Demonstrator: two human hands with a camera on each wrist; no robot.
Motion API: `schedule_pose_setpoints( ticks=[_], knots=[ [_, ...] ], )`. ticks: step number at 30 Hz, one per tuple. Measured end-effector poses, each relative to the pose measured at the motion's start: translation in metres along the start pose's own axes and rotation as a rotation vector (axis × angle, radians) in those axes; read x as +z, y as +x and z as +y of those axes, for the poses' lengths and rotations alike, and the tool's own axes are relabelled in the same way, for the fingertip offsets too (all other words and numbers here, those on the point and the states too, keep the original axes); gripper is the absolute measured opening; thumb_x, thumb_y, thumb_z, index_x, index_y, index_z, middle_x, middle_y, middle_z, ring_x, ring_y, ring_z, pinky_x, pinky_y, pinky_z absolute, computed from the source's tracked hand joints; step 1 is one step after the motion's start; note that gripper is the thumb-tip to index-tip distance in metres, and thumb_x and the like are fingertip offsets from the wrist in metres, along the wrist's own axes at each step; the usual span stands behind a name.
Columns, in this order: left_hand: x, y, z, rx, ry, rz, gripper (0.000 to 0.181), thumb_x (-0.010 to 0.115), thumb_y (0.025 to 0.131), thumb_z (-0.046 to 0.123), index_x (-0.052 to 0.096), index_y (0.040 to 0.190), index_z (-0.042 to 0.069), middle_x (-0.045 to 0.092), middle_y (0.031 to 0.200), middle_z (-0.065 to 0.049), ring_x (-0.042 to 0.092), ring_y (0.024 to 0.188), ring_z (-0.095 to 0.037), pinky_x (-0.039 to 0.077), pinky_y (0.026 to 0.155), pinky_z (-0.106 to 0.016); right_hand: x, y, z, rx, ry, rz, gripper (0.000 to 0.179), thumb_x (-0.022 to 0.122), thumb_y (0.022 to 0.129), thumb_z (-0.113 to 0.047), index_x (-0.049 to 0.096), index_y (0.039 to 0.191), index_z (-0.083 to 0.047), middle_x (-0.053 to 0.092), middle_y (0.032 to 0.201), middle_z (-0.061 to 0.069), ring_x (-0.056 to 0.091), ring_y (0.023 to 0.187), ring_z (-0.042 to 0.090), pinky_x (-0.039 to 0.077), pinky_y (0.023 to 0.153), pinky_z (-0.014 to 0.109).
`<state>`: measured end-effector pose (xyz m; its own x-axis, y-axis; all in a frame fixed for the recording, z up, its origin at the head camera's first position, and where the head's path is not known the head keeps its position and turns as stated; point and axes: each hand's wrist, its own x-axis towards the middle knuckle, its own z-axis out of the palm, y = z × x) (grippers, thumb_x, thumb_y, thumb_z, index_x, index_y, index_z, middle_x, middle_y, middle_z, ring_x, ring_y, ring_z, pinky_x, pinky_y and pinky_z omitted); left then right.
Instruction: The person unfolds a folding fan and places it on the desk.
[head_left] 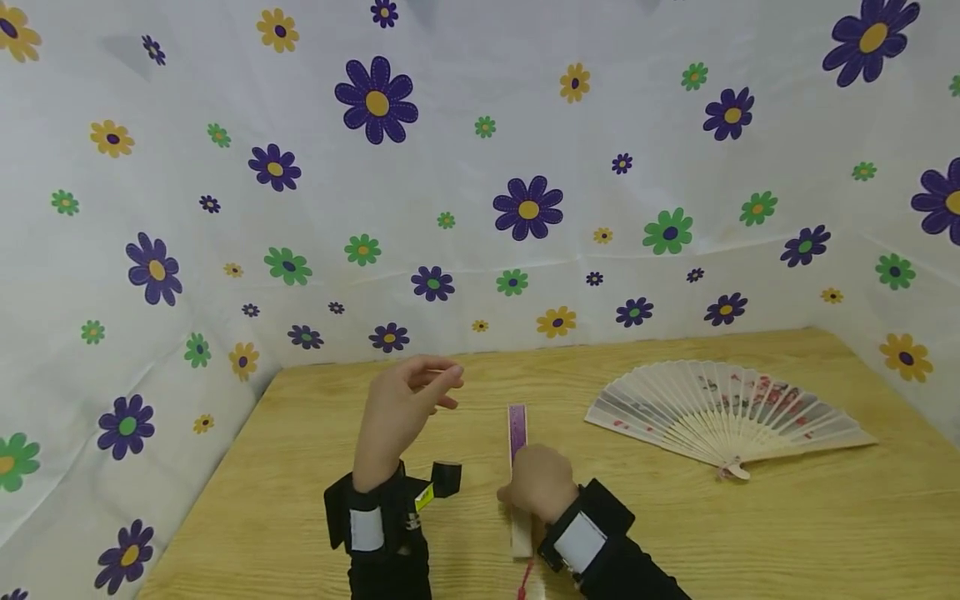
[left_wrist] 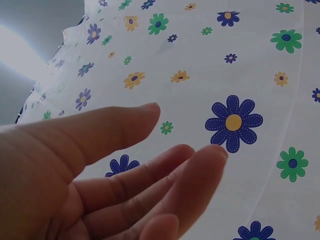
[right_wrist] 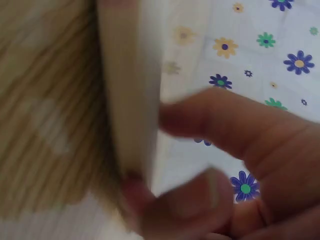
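A folded fan (head_left: pixel 518 425), purple at its far part and pale at its near end, lies lengthwise on the table with a red tassel (head_left: pixel 523 581) at the near end. My right hand (head_left: pixel 542 482) grips it around the middle. The right wrist view shows the fan's pale edge (right_wrist: pixel 125 85), blurred, between thumb and fingers. To the left, my left hand (head_left: pixel 405 408) is raised over the table, fingers loosely bent and holding nothing. The same left hand (left_wrist: pixel 125 175) shows thumb and fingertips apart in the left wrist view.
An open fan (head_left: pixel 720 417) with pale ribs and a red floral print lies at the right of the wooden table (head_left: pixel 285 492). White cloth (head_left: pixel 450 167) with purple, green and yellow flowers hangs behind and along both sides.
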<state>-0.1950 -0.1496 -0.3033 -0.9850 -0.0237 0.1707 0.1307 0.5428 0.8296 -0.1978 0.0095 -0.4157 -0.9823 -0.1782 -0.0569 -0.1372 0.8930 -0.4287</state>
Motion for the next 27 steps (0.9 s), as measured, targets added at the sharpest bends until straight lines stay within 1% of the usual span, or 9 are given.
schedule_pose_setpoints(
  ticks=[5,8,12,14,16,18,22,24,27],
  knots=[
    [0.009,0.004,-0.001,0.006,-0.002,-0.045,0.028,0.067,0.1,0.023,0.072,0.118,0.003,0.078,0.102,-0.016,0.075,0.075,-0.019,0.055,0.075,-0.03,-0.019,0.006,0.012,0.042,0.123,-0.019,0.051,0.083,0.079,-0.026,0.042,0.05,-0.015,0.039,0.052,-0.005,0.038,0.049,0.009,0.026,0.046,0.021],
    [0.022,0.007,-0.001,0.011,0.065,-0.098,0.027,0.067,0.1,0.025,0.074,0.113,0.003,0.079,0.097,-0.014,0.075,0.073,-0.019,0.057,0.078,-0.035,-0.039,0.006,0.02,0.046,0.203,-0.026,0.051,0.08,0.083,-0.026,0.043,0.05,-0.016,0.037,0.051,-0.007,0.034,0.047,0.008,0.023,0.046,0.02],
    [0.04,0.012,-0.003,0.015,0.204,-0.21,0.033,0.064,0.101,0.032,0.078,0.096,0.003,0.077,0.086,-0.011,0.073,0.069,-0.019,0.057,0.072,-0.033,-0.071,0.0,0.029,0.038,0.321,0.007,0.048,0.073,0.086,-0.023,0.045,0.049,-0.015,0.039,0.048,-0.007,0.03,0.045,0.007,0.02,0.046,0.02],
    [0.05,0.014,-0.004,0.017,0.213,-0.277,0.04,0.06,0.103,0.035,0.079,0.092,0.002,0.077,0.086,-0.011,0.073,0.07,-0.02,0.057,0.069,-0.032,-0.086,-0.007,0.03,0.017,0.355,0.04,0.045,0.07,0.086,-0.023,0.047,0.048,-0.014,0.042,0.046,-0.006,0.03,0.044,0.007,0.019,0.045,0.02],
    [0.059,0.016,-0.003,0.031,0.168,-0.356,0.044,0.056,0.105,0.038,0.078,0.096,0.001,0.078,0.092,-0.012,0.075,0.074,-0.021,0.058,0.069,-0.032,-0.096,-0.015,0.029,-0.022,0.368,0.083,0.043,0.068,0.086,-0.023,0.048,0.05,-0.014,0.043,0.047,-0.006,0.031,0.045,0.008,0.02,0.046,0.02],
    [0.066,0.018,-0.003,0.054,0.074,-0.432,0.043,0.054,0.106,0.036,0.076,0.102,-0.001,0.077,0.097,-0.015,0.073,0.077,-0.018,0.059,0.072,-0.031,-0.102,-0.022,0.025,-0.076,0.358,0.13,0.047,0.07,0.088,-0.027,0.044,0.051,-0.014,0.038,0.047,-0.007,0.028,0.046,0.008,0.019,0.047,0.021],
    [0.067,0.021,-0.002,0.078,-0.121,-0.53,0.036,0.055,0.107,0.026,0.071,0.11,-0.006,0.074,0.097,-0.018,0.067,0.077,-0.01,0.058,0.071,-0.025,-0.106,-0.03,0.018,-0.16,0.316,0.2,0.043,0.073,0.089,-0.029,0.046,0.06,-0.013,0.037,0.054,-0.006,0.032,0.05,0.01,0.023,0.05,0.023],
    [0.063,0.022,-0.004,0.079,-0.2,-0.541,0.033,0.055,0.106,0.021,0.069,0.114,-0.009,0.073,0.094,-0.017,0.063,0.075,-0.007,0.057,0.071,-0.023,-0.108,-0.031,0.019,-0.183,0.328,0.198,0.034,0.075,0.091,-0.03,0.057,0.072,-0.008,0.052,0.062,-0.001,0.045,0.056,0.011,0.034,0.052,0.024],
    [0.058,0.023,-0.006,0.076,-0.299,-0.559,0.033,0.054,0.106,0.015,0.065,0.12,-0.013,0.073,0.097,-0.018,0.064,0.076,-0.007,0.056,0.071,-0.023,-0.113,-0.03,0.025,-0.214,0.421,0.133,0.03,0.075,0.094,-0.029,0.065,0.098,-0.001,0.07,0.084,0.009,0.063,0.071,0.016,0.05,0.06,0.028]
  ],
)
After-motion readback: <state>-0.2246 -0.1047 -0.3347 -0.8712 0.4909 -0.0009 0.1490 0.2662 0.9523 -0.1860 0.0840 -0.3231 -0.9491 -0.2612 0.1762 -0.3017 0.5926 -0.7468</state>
